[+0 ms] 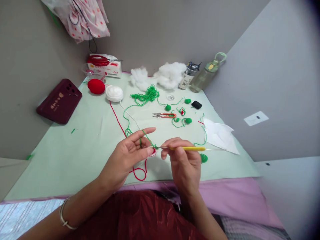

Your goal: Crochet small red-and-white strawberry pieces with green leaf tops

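My left hand [131, 153] pinches a small crochet piece [153, 152] in red, white and green between thumb and fingers. Green yarn [126, 116] runs over the raised index finger and loops round another finger. In my right hand [186, 163] is a crochet hook [190, 148] with a yellow handle, held like a pencil. Its metal tip meets the green edge of the piece. Red yarn [140, 175] curls on the table below the left hand. A green crocheted ball [204, 158] lies just right of my right hand, partly hidden.
Orange thread snips [165, 115] and several small green crocheted pieces [188, 121] lie ahead. Behind are tangled green yarn [147, 96], white stuffing [170, 76], a red yarn ball [96, 86] and a white one [114, 93]. A phone [60, 101] leans at left; a bottle [206, 75] stands back right.
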The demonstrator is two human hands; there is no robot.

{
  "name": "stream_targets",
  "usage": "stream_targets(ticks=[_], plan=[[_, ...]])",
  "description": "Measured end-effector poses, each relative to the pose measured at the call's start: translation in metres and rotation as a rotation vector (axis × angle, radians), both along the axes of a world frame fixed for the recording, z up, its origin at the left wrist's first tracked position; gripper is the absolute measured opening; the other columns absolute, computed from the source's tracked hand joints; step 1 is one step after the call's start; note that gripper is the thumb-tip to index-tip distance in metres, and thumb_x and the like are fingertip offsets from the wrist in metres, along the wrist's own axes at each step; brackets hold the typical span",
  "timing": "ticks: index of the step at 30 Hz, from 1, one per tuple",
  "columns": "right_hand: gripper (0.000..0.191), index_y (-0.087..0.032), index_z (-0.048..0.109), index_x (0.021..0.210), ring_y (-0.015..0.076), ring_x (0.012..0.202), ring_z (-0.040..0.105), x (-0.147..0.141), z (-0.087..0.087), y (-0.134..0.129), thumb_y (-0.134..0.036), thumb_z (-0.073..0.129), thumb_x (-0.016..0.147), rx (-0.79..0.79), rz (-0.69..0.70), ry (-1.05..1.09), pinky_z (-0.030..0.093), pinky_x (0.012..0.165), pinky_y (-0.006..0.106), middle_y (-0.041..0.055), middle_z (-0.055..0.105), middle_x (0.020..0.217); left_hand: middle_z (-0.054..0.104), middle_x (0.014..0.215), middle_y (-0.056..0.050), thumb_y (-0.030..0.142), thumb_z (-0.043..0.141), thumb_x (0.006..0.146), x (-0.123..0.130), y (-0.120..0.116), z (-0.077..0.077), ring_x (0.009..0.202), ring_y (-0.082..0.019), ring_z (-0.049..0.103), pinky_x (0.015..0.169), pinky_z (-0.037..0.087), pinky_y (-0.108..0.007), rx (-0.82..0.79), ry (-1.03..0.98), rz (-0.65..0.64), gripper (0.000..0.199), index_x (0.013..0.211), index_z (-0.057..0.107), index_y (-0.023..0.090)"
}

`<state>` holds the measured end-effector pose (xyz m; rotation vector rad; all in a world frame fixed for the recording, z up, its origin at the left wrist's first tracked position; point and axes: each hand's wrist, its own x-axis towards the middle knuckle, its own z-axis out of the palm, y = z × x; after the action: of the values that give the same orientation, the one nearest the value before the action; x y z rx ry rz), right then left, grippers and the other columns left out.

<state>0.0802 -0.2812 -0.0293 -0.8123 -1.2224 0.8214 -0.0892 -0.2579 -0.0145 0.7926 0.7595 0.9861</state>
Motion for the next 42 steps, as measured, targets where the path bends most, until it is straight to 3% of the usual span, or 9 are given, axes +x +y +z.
stream_targets(ticks=[3,7,11,14,17,22,32,36,42], plan=[[0.017,-0.026,0.08,0.103,0.0181,0.09,0.073,-0.005,-0.001,0.0,-0.02,0.064,0.101,0.039,-0.036,-0.139,0.062,0.077,0.034,0.0043,0.079,0.099,0.066,0.089,0.003,0.023,0.086,0.084,0.002,-0.002,-0.004,0.088,-0.012,0.061,0.086,0.049,-0.024,0.057,0.052,0.01,0.046,0.129,0.076,0.032],[0.025,-0.03,0.079,0.112,0.0167,0.081,0.072,-0.011,-0.007,-0.004,-0.016,0.061,0.101,0.102,-0.143,-0.288,0.062,0.068,0.031,0.0036,0.077,0.097,0.068,0.088,0.004,0.021,0.088,0.083,0.006,-0.003,-0.006,0.089,-0.011,0.063,0.087,0.051,-0.022,0.067,0.018,0.056,0.045,0.125,0.078,0.033],[0.036,-0.032,0.075,0.127,0.0226,0.102,0.074,-0.008,-0.012,-0.007,-0.013,0.066,0.098,0.315,-0.26,-0.576,0.064,0.081,0.038,0.0088,0.076,0.116,0.071,0.089,0.001,0.026,0.089,0.082,0.006,0.001,-0.006,0.087,-0.012,0.065,0.084,0.052,-0.022,-0.113,-0.145,-0.005,0.046,0.126,0.078,0.027],[0.028,-0.029,0.078,0.117,0.0194,0.088,0.072,-0.002,-0.006,-0.004,-0.014,0.062,0.1,0.177,-0.202,-0.377,0.061,0.076,0.036,0.0052,0.077,0.098,0.07,0.085,-0.001,0.025,0.088,0.082,0.003,0.006,-0.005,0.079,-0.009,0.062,0.081,0.052,-0.019,-0.227,-0.201,-0.061,0.04,0.121,0.081,0.02],[0.021,-0.028,0.08,0.104,0.0151,0.071,0.067,-0.001,0.001,0.002,-0.021,0.061,0.102,0.006,-0.084,-0.071,0.057,0.067,0.033,0.0021,0.074,0.09,0.068,0.081,0.002,0.022,0.087,0.082,0.001,0.007,-0.004,0.076,-0.007,0.06,0.079,0.05,-0.017,-0.161,-0.168,-0.033,0.036,0.118,0.083,0.022],[0.017,-0.031,0.082,0.103,0.0167,0.09,0.07,-0.006,-0.002,0.007,-0.024,0.066,0.1,-0.063,0.023,-0.034,0.057,0.077,0.031,0.0021,0.077,0.098,0.073,0.089,0.003,0.022,0.088,0.082,0.006,0.003,-0.003,0.089,-0.01,0.064,0.089,0.051,-0.022,-0.001,-0.054,-0.023,0.043,0.122,0.08,0.034],[0.018,-0.023,0.079,0.095,0.0126,0.067,0.068,-0.002,-0.002,0.011,-0.035,0.067,0.1,-0.187,0.134,0.245,0.059,0.065,0.027,0.0026,0.078,0.088,0.063,0.088,0.002,0.029,0.087,0.083,0.0,0.004,-0.001,0.088,-0.012,0.058,0.087,0.048,-0.025,0.044,0.044,0.001,0.036,0.119,0.082,0.033],[0.02,-0.023,0.075,0.098,0.0133,0.069,0.07,0.001,0.0,0.007,-0.033,0.059,0.105,-0.148,0.155,0.187,0.06,0.064,0.028,0.0025,0.079,0.089,0.062,0.087,0.002,0.033,0.084,0.086,-0.003,0.003,-0.002,0.087,-0.012,0.057,0.083,0.046,-0.023,0.056,0.091,-0.008,0.031,0.117,0.083,0.033],[0.024,-0.025,0.075,0.111,0.014,0.08,0.072,0.004,0.004,-0.006,-0.018,0.052,0.107,0.065,-0.037,-0.201,0.059,0.076,0.031,0.002,0.077,0.096,0.062,0.085,0.003,0.032,0.084,0.087,-0.004,0.001,-0.005,0.084,-0.01,0.057,0.079,0.047,-0.02,0.106,0.105,0.009,0.03,0.117,0.082,0.035]])
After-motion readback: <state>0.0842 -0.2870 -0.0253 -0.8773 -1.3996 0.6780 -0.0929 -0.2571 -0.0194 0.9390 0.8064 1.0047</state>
